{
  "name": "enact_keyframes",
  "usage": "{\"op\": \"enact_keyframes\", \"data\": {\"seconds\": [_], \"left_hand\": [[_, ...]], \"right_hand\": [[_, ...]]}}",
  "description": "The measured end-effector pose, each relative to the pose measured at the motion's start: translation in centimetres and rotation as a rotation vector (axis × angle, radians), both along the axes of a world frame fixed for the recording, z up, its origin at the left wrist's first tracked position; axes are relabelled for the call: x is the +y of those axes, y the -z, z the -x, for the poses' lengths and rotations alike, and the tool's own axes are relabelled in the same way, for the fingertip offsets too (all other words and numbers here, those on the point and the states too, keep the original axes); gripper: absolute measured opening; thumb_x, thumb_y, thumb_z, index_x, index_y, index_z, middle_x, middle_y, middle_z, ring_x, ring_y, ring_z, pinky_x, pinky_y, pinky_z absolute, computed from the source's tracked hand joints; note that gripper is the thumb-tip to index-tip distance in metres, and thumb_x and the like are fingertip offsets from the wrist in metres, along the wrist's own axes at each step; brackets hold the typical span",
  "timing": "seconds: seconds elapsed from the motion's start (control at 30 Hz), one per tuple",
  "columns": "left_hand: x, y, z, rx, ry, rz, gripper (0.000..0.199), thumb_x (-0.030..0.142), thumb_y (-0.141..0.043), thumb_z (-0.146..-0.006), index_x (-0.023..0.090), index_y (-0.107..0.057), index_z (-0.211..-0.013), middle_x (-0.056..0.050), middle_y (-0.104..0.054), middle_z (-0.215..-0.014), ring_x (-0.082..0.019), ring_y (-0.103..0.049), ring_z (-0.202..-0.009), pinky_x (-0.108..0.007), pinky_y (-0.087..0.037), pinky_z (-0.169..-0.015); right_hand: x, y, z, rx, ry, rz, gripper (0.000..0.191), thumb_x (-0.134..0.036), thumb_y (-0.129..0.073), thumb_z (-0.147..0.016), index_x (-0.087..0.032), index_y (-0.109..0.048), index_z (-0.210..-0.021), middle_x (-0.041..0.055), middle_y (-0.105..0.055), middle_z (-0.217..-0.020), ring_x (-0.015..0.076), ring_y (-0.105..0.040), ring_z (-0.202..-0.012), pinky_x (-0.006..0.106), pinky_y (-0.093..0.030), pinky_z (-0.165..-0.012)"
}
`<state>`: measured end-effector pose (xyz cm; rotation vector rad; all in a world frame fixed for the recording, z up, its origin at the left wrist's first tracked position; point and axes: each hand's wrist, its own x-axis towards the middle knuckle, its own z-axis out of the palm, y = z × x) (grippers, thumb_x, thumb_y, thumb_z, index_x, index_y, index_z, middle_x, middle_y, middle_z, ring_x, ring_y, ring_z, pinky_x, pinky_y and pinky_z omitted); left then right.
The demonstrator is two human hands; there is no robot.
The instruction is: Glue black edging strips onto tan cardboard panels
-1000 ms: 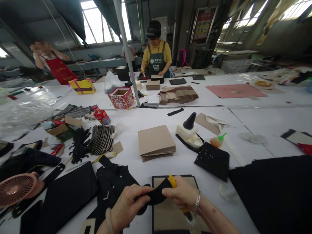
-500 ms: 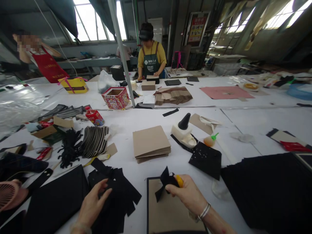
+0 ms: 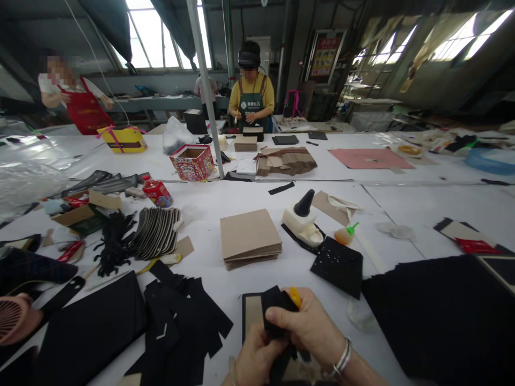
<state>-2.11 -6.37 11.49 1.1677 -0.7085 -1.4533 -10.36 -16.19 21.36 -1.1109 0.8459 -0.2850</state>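
Observation:
Both of my hands meet over a grey-brown board with a black border (image 3: 252,308), near the table's front. My right hand (image 3: 311,324) is closed on black strips (image 3: 276,305), its thumb pressed on them; a yellow-handled tool (image 3: 295,296) also sticks out of this grip, its working end hidden. From below, my left hand (image 3: 257,356) pinches the lower part of the same black strips. To the left lies a loose pile of black strips (image 3: 181,316), next to a larger black sheet (image 3: 100,321). Beyond the hands stands a stack of grey-brown boards (image 3: 250,236).
A white bottle with a black nozzle (image 3: 300,220) lies beyond my right hand, near a speckled black piece (image 3: 338,262). Black sheets (image 3: 442,316) spread at right. Curved strips (image 3: 156,233) and a pink fan (image 3: 16,319) are at left. A co-worker (image 3: 251,96) stands across the table.
My left hand has moved right from the pile of strips and taken hold of the black strips at my right hand. The strips in the right hand are now bunched between both hands.

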Motion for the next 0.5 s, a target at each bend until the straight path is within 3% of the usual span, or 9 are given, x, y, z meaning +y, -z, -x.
{"op": "enact_keyframes", "data": {"seconds": [0.07, 0.17, 0.23, 0.33, 0.4, 0.5], "left_hand": [[0.6, -1.2, -1.0, 0.088, 0.008, -0.058, 0.038, 0.046, -0.054, -0.081, 0.013, -0.064, -0.097, -0.006, -0.067, -0.082, -0.019, -0.061, -0.077, -0.029, -0.047, -0.071], [1.9, -2.4, -3.4, 0.01, 0.035, -0.058, 0.038, 0.046, -0.05, -0.083, 0.014, -0.063, -0.099, -0.003, -0.065, -0.077, -0.018, -0.059, -0.075, -0.028, -0.045, -0.07], [2.8, -2.8, -4.8, -0.204, 0.092, -0.06, 0.036, 0.046, -0.048, -0.084, 0.014, -0.065, -0.087, -0.001, -0.063, -0.071, -0.016, -0.057, -0.072, -0.025, -0.042, -0.066], [4.2, -2.4, -6.7, -0.685, 0.183, -0.133, 0.037, 0.045, -0.043, -0.086, 0.017, -0.06, -0.07, 0.001, -0.058, -0.061, -0.012, -0.051, -0.059, -0.022, -0.035, -0.055], [5.4, -1.5, -8.4, -0.998, 0.204, -0.186, 0.035, 0.041, -0.038, -0.088, 0.019, -0.058, -0.069, 0.001, -0.059, -0.061, -0.014, -0.054, -0.059, -0.024, -0.035, -0.056], [8.3, 0.4, -12.6, -1.298, 0.171, -0.28, 0.033, 0.038, -0.033, -0.088, 0.022, -0.057, -0.071, -0.002, -0.064, -0.067, -0.019, -0.062, -0.067, -0.027, -0.039, -0.061]], "right_hand": [[-0.6, 0.5, 0.6, 0.052, -0.009, 0.015, 0.035, -0.044, -0.071, -0.062, -0.018, -0.047, -0.058, -0.0096, -0.037, -0.042, 0.003, -0.029, -0.036, 0.016, -0.023, -0.034], [-1.3, 2.0, 1.5, 0.143, -0.016, 0.077, 0.044, -0.057, -0.066, -0.064, -0.018, -0.046, -0.06, -0.01, -0.036, -0.038, 0.002, -0.025, -0.031, 0.016, -0.015, -0.03], [-1.6, 3.0, 2.0, 0.175, -0.038, 0.094, 0.049, -0.062, -0.064, -0.064, -0.018, -0.045, -0.056, -0.0092, -0.037, -0.035, 0.0018, -0.025, -0.029, 0.016, -0.014, -0.029], [-2.2, 4.2, 2.8, 0.159, -0.084, 0.009, 0.054, -0.067, -0.062, -0.062, -0.018, -0.044, -0.052, -0.0091, -0.033, -0.03, 0.0013, -0.021, -0.026, 0.017, -0.013, -0.029], [-2.8, 4.7, 3.6, 0.142, -0.081, -0.061, 0.053, -0.067, -0.063, -0.061, -0.019, -0.043, -0.052, -0.0092, -0.033, -0.03, 0.001, -0.019, -0.026, 0.018, -0.012, -0.03], [-4.1, 5.1, 5.1, 0.154, -0.036, -0.059, 0.052, -0.065, -0.063, -0.062, -0.02, -0.039, -0.053, -0.0103, -0.032, -0.03, 0.0012, -0.019, -0.027, 0.017, -0.012, -0.031]]}}
